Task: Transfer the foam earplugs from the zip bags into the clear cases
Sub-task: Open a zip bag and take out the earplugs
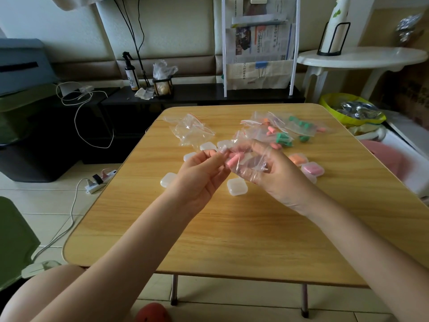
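Hands come first, held just above the wooden surface (209, 240); the left hand (199, 173) pinches one edge of a small zip bag (248, 159) between thumb and curled fingers (217, 156), while the right hand (276, 175) holds the opposite side, its fingers (249, 174) showing through the clear film; the step in hand looks like parting the bag's mouth to get at the pink earplug (233, 161) inside it. To do it well, I would pull the two lips apart near the seal rather than at the body, keep the mouth tilted upward so nothing drops out, and have an open case close underneath before tipping.

Counting from nearest outward: one closed empty case (236, 186) lies just below the hands, and another (169, 179) to the left; three more pale empty cases (208, 145) sit partly hidden behind the fingers, so about five empties in all, though the hands may hide others; to the right two filled cases show plainly, one orange (298, 159) and one pink (312, 169), with perhaps a third tucked under them, which I cannot confirm. Farther back, a loose pile of emptied bags (190, 129) lies at the left, perhaps three or four, too crumpled to count; at the right lies a heap of full bags (285, 127) holding green and salmon plugs, roughly four or five overlapping.
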The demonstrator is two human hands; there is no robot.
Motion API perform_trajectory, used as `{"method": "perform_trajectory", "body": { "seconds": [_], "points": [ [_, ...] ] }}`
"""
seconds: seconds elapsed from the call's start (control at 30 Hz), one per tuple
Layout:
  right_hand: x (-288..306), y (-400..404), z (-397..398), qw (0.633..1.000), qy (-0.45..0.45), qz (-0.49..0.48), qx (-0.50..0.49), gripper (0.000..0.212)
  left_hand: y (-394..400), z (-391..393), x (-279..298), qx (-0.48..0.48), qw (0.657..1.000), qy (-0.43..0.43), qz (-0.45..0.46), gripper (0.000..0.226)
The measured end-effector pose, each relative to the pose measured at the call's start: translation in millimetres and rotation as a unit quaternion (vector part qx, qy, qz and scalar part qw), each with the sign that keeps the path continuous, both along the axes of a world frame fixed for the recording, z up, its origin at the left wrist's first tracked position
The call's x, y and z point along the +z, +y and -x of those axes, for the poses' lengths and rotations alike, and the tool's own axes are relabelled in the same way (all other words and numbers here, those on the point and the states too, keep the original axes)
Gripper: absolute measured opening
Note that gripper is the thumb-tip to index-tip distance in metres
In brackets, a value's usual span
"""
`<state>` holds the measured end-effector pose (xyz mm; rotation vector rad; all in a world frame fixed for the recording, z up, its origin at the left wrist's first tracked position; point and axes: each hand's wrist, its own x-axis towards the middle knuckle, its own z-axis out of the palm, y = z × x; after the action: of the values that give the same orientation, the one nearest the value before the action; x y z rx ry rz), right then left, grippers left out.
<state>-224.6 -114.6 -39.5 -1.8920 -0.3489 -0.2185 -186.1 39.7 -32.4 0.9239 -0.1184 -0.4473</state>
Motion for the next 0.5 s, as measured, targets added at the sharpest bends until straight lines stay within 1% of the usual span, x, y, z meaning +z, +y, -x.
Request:
{"method": "perform_trajectory", "body": {
  "seconds": [0.07,0.13,0.2,0.27,0.33,0.4,0.5],
  "points": [
    [-1.2,2.0,0.0,1.0,0.003,-0.026,-0.009,0.019,-2.1,3.2,0.0,0.013,1.0,-0.014,-0.013,0.016],
    [-0.5,3.6,-0.3,0.998,0.024,-0.052,-0.019,0.011,-3.0,5.5,0.5,0.044,0.997,-0.047,-0.043,0.021],
    [0.2,4.2,-1.3,0.997,0.045,-0.054,-0.027,0.012,-3.0,6.6,1.7,0.087,0.988,-0.09,-0.084,0.024],
    [1.1,4.6,-1.2,0.995,0.062,-0.064,-0.033,0.018,-2.3,7.1,3.1,0.125,0.979,-0.116,-0.111,0.025],
    [0.1,4.3,-0.4,0.992,0.085,-0.092,-0.029,0.019,-1.4,6.5,3.1,0.144,0.974,-0.121,-0.124,0.026],
    [-1.1,4.6,0.6,0.986,0.114,-0.118,-0.019,0.013,-0.8,5.8,2.2,0.16,0.969,-0.121,-0.143,0.026],
    [-2.8,4.3,-0.2,0.984,0.131,-0.115,-0.022,0.012,1.4,4.4,1.1,0.188,0.959,-0.129,-0.166,0.026]
  ]
}}
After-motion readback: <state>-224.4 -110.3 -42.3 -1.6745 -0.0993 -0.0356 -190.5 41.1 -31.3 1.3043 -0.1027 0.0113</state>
